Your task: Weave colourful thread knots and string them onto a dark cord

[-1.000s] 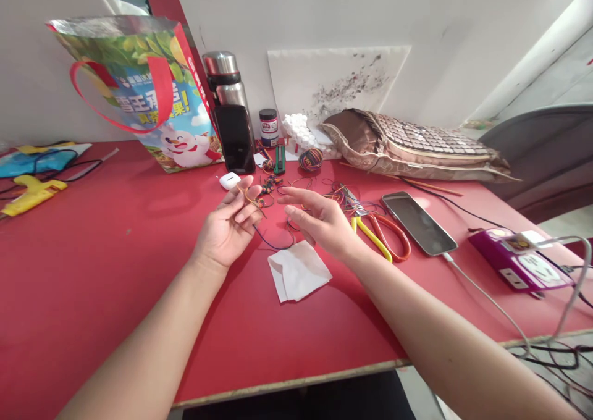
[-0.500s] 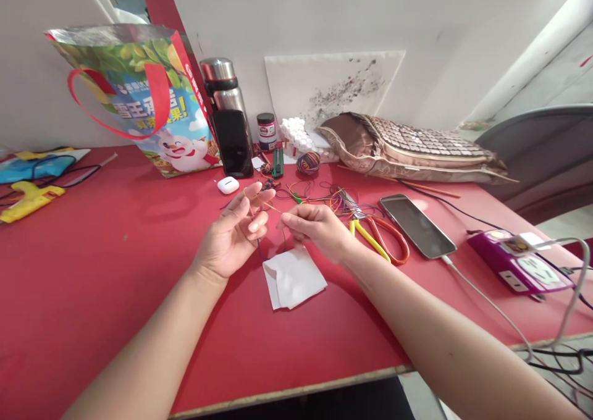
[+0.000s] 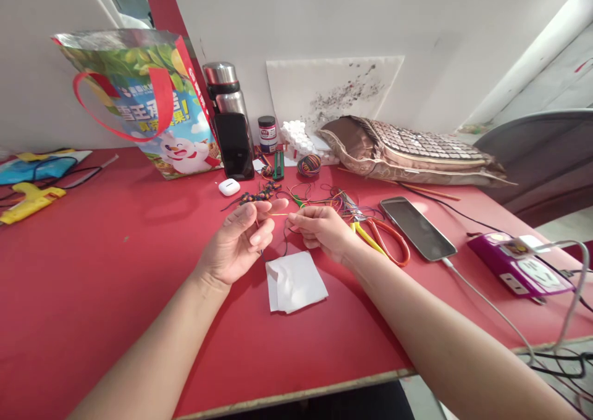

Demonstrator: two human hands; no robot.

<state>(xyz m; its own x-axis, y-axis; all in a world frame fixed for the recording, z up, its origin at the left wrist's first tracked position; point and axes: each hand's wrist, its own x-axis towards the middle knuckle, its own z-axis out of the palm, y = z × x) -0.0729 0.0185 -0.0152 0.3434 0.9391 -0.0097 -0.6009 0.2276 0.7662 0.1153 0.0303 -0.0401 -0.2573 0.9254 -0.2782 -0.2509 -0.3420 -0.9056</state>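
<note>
A thin multicoloured cord (image 3: 280,214) runs taut between my two hands, yellowish where it crosses the gap. My left hand (image 3: 241,241) is palm up with bent fingers, the cord passing through them; a dark end hangs below. My right hand (image 3: 322,228) pinches the cord between thumb and forefinger. Just beneath lies a folded white paper (image 3: 299,282). Behind my left hand rests a knotted dark braid (image 3: 262,193). Loose coloured cords (image 3: 324,201) and pliers (image 3: 384,241) with a yellow and a red-orange handle lie beyond my right hand.
On the red table (image 3: 115,296) stand a printed bag (image 3: 171,117), a steel flask (image 3: 227,92), an upright phone (image 3: 233,145) and a dark-lidded jar (image 3: 267,134). A charging phone (image 3: 417,227) and a purple power strip (image 3: 519,265) lie right. A yellow glue gun (image 3: 30,201) is left.
My right hand has moved slightly right, and the cord between the hands is now nearly level. My left hand's fingers have lowered and turned rightward, uncovering more of the knotted braid.
</note>
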